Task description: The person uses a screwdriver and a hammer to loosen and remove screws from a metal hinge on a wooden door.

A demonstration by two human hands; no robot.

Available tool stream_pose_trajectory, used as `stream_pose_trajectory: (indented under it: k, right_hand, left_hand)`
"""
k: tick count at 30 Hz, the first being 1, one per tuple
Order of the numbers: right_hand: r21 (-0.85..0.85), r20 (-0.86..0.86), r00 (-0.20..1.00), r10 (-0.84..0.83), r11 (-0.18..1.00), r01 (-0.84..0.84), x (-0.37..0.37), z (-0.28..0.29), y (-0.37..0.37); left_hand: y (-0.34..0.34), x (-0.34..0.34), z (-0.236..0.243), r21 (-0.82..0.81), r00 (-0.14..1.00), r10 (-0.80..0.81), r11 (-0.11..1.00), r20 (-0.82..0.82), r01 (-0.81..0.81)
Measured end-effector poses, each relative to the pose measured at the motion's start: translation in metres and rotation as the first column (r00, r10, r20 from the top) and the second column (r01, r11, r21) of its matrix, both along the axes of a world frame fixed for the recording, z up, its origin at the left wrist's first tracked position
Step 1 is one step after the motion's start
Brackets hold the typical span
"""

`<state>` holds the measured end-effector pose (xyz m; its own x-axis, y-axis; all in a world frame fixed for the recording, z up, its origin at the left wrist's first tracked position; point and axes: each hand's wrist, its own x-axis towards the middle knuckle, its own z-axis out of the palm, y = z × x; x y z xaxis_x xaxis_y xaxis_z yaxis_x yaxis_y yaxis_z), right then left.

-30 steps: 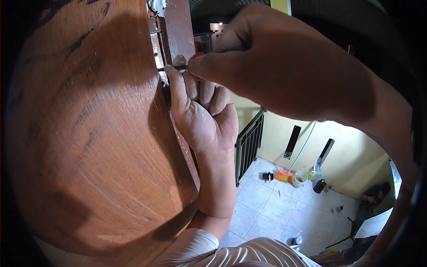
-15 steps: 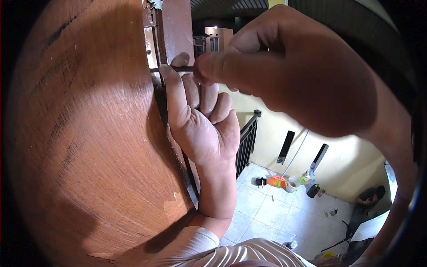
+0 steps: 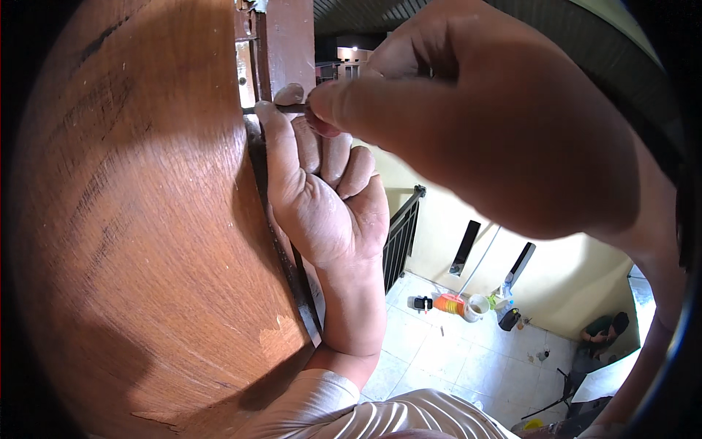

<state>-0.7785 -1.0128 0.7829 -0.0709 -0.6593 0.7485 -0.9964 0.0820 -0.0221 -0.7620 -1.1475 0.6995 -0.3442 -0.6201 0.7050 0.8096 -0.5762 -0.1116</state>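
While the right hand (image 3: 504,132) has its grip closed on the reddish handle (image 3: 325,128) of a thin tool (image 3: 294,109), that hand has come slightly nearer the left hand (image 3: 322,208), whose fingertips (image 3: 265,112) pinch the dark shaft, so less shaft shows between. The tool's far end lies at the edge of the door (image 3: 161,219), just below a pale plate (image 3: 245,62), suggesting the work keeps to one spot. Beyond, a broom (image 3: 449,303) and bucket (image 3: 477,309) stand on the floor (image 3: 411,344).

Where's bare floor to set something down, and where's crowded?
Mostly bare tiles lie between the black railing and black stand. Crowded: along the wall, around the orange broom and pale bucket. Left hand and right hand crowd the door edge.
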Motion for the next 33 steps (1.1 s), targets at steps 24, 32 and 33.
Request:
stream_pose_trajectory:
  k: [24,32,33]
  right_hand:
    - [0.025,-0.767,0.638,0.072,0.996,-0.083,-0.024,0.002,0.019]
    - [0.140,0.199,0.884,0.424,0.880,-0.454,-0.064,-0.112,0.108]
    - [0.126,0.375,0.810,0.450,0.841,-0.526,-0.073,-0.137,0.111]
  left_hand:
    - [0.002,0.001,-0.002,-0.054,0.977,0.177,0.984,0.117,-0.172]
    - [0.081,0.023,-0.105,-0.249,0.711,0.459,0.888,0.533,-0.386]
    - [0.084,0.031,-0.131,-0.275,0.649,0.496,0.866,0.577,-0.418]
